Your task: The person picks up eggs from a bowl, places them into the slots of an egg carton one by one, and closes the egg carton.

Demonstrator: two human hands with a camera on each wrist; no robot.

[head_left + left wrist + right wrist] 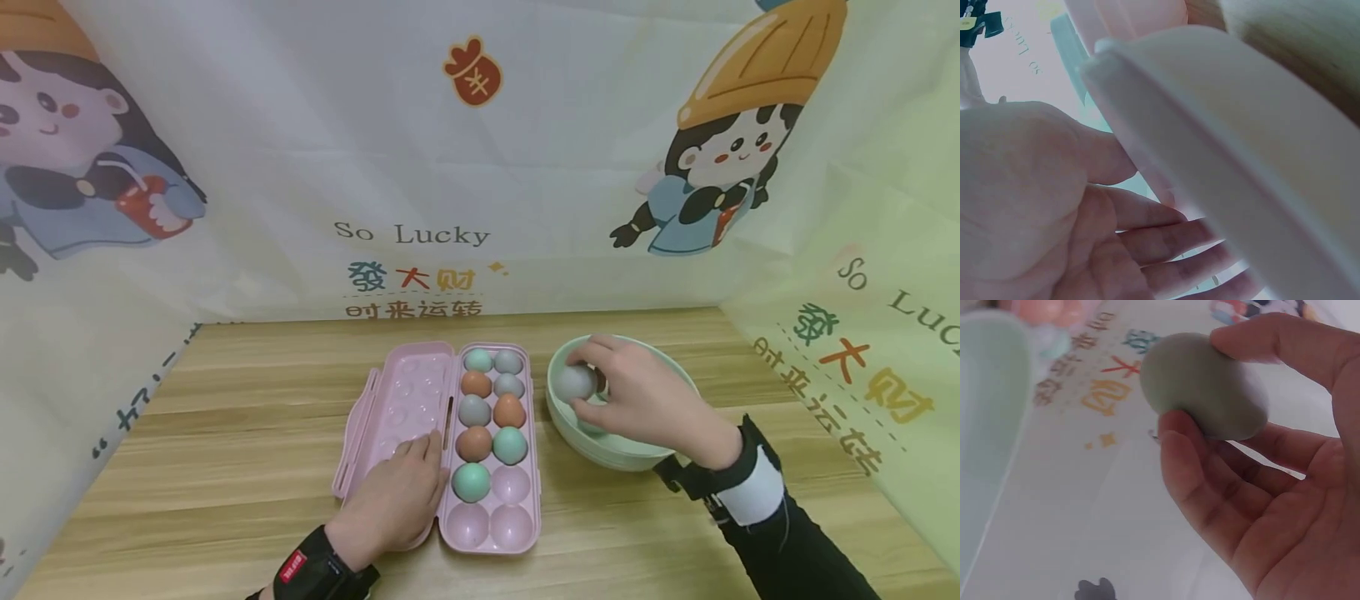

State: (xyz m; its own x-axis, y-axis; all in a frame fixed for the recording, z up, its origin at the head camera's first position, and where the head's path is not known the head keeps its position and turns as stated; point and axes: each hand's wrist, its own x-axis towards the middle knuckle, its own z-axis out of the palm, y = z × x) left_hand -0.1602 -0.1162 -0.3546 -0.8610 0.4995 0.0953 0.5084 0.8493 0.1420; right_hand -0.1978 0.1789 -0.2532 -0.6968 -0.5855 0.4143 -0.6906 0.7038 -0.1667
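Note:
Over a pale green bowl (630, 458), my right hand (637, 392) holds a grey egg (576, 383) between thumb and fingers. The right wrist view shows the egg (1204, 387) pinched near the fingertips. To the left lies an opened pink egg carton (489, 546), with grey, brown and green eggs in most of its cups. A green egg (471, 482) sits nearest me on the left row; three cups at the near end show bare pink. My left hand (397, 500) rests with extended fingers on the carton's lid (420, 375), beside the hinge. Much of the bowl's inside is hidden behind my right hand.
The carton and bowl stand side by side on a wood-grain table (225, 433). A white printed cloth (555, 192) with cartoon figures and lettering rises behind the table and along both sides.

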